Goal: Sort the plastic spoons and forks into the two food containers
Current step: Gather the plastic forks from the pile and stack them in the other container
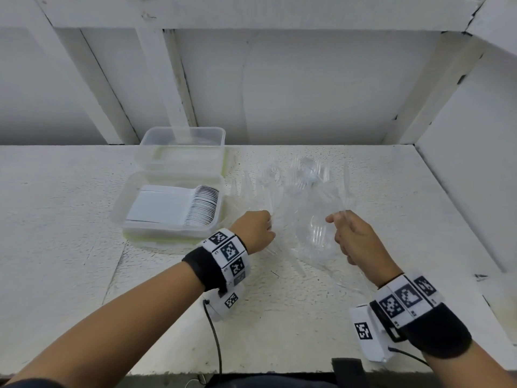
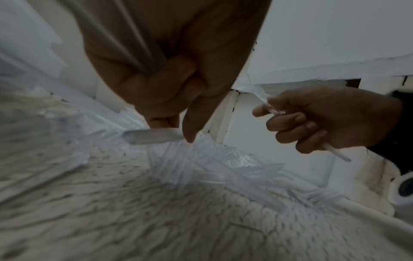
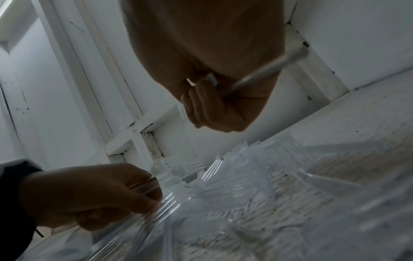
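While both hands curl round clear cutlery handles, the loose forks (image 1: 305,197) lie just beyond the left hand (image 1: 256,229) and right hand (image 1: 355,239), right of the near container (image 1: 131,197).

The forks (image 1: 305,197) in the pile are of clear, glossy plastic. The two containers (image 1: 183,148) are of half-clear plastic, smooth and a little cloudy. The table (image 1: 70,219) has a white painted top, matt and rough, with fine cracks. The wrist bands (image 1: 205,267) are of black matt cloth.
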Action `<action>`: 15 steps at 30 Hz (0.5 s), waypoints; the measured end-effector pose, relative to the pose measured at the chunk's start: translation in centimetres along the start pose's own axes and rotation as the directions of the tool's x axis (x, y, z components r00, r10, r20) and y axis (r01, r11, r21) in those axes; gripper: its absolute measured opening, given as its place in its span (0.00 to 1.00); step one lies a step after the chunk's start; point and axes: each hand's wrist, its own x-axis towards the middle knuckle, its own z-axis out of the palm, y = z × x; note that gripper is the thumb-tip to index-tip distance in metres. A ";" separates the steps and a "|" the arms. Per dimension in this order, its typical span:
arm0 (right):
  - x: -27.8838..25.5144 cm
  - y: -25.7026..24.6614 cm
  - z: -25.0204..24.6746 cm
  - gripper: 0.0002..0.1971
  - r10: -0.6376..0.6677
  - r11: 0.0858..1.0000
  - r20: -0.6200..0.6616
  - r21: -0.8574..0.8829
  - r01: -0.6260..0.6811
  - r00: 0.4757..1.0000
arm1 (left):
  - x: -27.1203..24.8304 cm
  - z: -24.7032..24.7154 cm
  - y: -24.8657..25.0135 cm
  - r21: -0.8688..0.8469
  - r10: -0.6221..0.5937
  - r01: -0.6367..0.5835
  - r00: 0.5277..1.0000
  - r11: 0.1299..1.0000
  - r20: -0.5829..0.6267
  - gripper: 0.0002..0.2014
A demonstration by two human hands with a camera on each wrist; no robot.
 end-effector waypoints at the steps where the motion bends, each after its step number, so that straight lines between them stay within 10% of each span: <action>1: 0.0 0.0 0.1 0.10 -0.012 1.000 0.000 -0.028 0.012 1.000 | -0.2 -0.2 -0.1 -0.023 0.000 0.000 1.000 1.000 0.000 0.10; 15: 3.0 -0.8 4.0 0.27 0.001 0.754 0.185 -0.645 0.121 0.983 | -4.8 -3.1 -2.6 -0.532 -0.089 0.040 0.994 0.846 -0.068 0.09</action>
